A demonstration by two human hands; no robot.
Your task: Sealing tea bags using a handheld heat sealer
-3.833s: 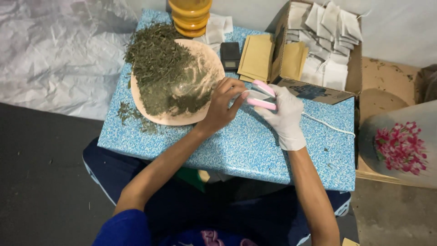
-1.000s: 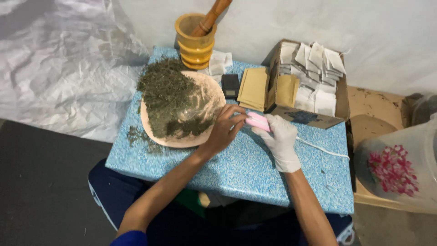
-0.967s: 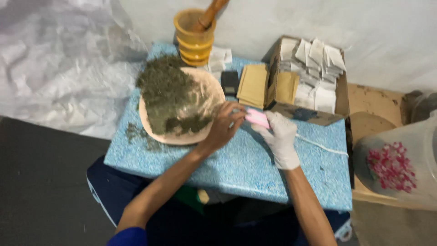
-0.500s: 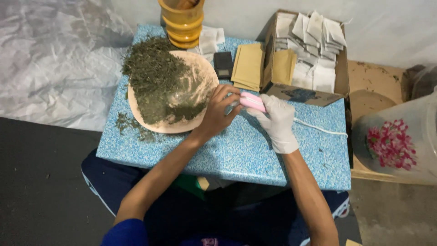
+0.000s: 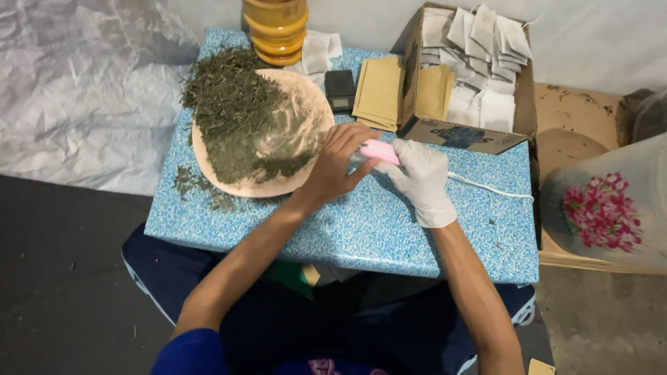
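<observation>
The small pink device (image 5: 379, 151) sits just above the blue speckled table (image 5: 361, 229), held between both hands near the table's middle, just right of the plate's rim. The bare left hand (image 5: 335, 167) curls over its left end, fingers (image 5: 361, 132) pressed close and pinching it from above; the white-gloved right hand (image 5: 420, 177) grips its right end, fingers bent around it. What lies under the device, between the two hands, is hidden by them.

To the left lies a round tan plate (image 5: 306, 104) heaped with dried green leaves (image 5: 233, 104); a few crumbs of leaf (image 5: 198, 187) are spilled on the table below its edge. Behind the plate stands a yellow ribbed jar (image 5: 276, 28), with white sachets (image 5: 319, 52) just beside it. A small black scale (image 5: 340, 90) rests between the plate and a stack of brown paper envelopes (image 5: 379, 90). A cardboard box (image 5: 451, 132) at the right rear holds many white paper sachets (image 5: 479, 48) and some brown ones. A white cord (image 5: 486, 187) runs across the table from the gloved hand toward the right edge. A pale bag with pink flowers (image 5: 604, 208) stands off the table at the right, and crumpled grey sheeting (image 5: 83, 90) covers the floor at the left.

Compared with half a second ago, the hands keep the same grip and place on the device; only the view has shifted slightly, cutting off the top of the jar.
</observation>
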